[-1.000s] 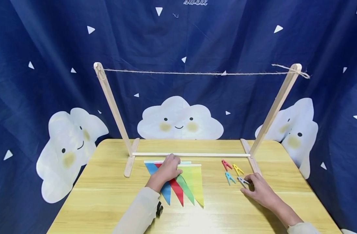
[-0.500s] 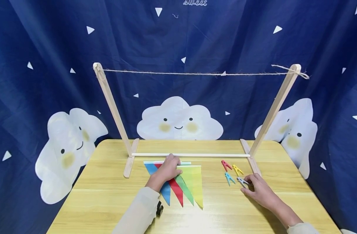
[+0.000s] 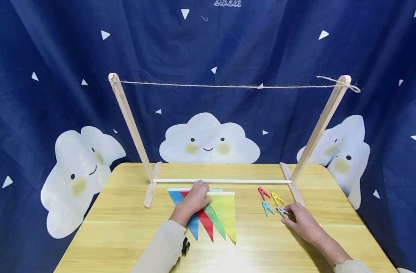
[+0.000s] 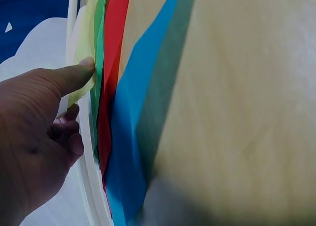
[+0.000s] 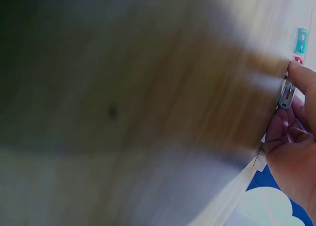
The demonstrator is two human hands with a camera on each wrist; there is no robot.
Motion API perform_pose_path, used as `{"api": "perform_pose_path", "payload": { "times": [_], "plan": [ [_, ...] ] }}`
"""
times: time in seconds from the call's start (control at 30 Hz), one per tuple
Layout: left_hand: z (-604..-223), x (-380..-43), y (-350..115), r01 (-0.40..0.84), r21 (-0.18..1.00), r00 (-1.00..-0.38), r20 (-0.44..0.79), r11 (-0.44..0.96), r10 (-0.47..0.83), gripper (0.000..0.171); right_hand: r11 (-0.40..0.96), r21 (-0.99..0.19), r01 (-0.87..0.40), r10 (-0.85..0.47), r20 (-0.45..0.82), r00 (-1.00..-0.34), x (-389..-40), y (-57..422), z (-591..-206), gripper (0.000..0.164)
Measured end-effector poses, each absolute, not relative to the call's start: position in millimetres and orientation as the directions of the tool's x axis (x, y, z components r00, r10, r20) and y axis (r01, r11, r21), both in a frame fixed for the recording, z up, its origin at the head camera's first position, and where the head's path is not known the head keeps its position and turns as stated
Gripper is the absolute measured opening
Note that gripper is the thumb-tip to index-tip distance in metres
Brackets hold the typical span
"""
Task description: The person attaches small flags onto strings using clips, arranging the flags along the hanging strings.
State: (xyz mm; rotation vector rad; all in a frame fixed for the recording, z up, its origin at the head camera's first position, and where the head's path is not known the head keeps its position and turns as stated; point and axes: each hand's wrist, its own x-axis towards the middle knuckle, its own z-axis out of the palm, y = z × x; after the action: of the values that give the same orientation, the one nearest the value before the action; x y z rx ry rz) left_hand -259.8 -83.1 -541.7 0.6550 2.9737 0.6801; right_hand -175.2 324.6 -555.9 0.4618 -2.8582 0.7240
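My left hand (image 3: 193, 199) pinches the yellow pennant (image 3: 230, 218) near its white top band, with the thumb on its near face in the left wrist view. Beneath it, fanned out to the left, lie a green pennant (image 3: 215, 220), a red pennant (image 3: 205, 222) and a blue pennant (image 3: 193, 223). The hand covers part of their upper edges. On the right, my right hand (image 3: 303, 223) holds a grey clothespin (image 3: 282, 211) low over the table between thumb and fingers. That clothespin (image 5: 286, 95) also shows between them in the right wrist view.
Red (image 3: 263, 192), yellow (image 3: 277, 198) and blue (image 3: 267, 208) clothespins lie beside the grey one. Behind the pennants stands a wooden frame with a left post (image 3: 133, 125), a right post (image 3: 320, 129) and a low crossbar (image 3: 242, 181). Twine (image 3: 208, 85) stretches between the post tops.
My right thumb has drawn slightly closer to the grey clothespin. My left hand and the pennants have stayed nearly still.
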Motion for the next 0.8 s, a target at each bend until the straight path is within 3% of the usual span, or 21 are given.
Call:
{"api": "perform_pose_path", "payload": {
  "times": [0.2, 0.43, 0.8],
  "plan": [
    [-539.9, -258.1, -81.8, 0.395, 0.399, -0.914, 0.077, 0.827, 0.399, 0.027, 0.831, -0.448, -0.331, -0.254, 0.224, -0.941, -174.5, 323.3, -555.5, 0.026],
    [-541.6, -257.2, -81.5, 0.387, 0.415, -0.916, 0.071, 0.824, 0.394, 0.02, 0.842, -0.488, -0.229, -0.189, 0.13, -0.973, -171.0, 322.5, -551.6, 0.027],
    [-549.5, -261.0, -84.2, 0.374, 0.57, -0.915, 0.098, 0.732, 0.391, 0.015, 0.836, -0.501, -0.224, -0.161, 0.166, -0.973, -171.6, 327.6, -548.7, 0.03]
  ]
}}
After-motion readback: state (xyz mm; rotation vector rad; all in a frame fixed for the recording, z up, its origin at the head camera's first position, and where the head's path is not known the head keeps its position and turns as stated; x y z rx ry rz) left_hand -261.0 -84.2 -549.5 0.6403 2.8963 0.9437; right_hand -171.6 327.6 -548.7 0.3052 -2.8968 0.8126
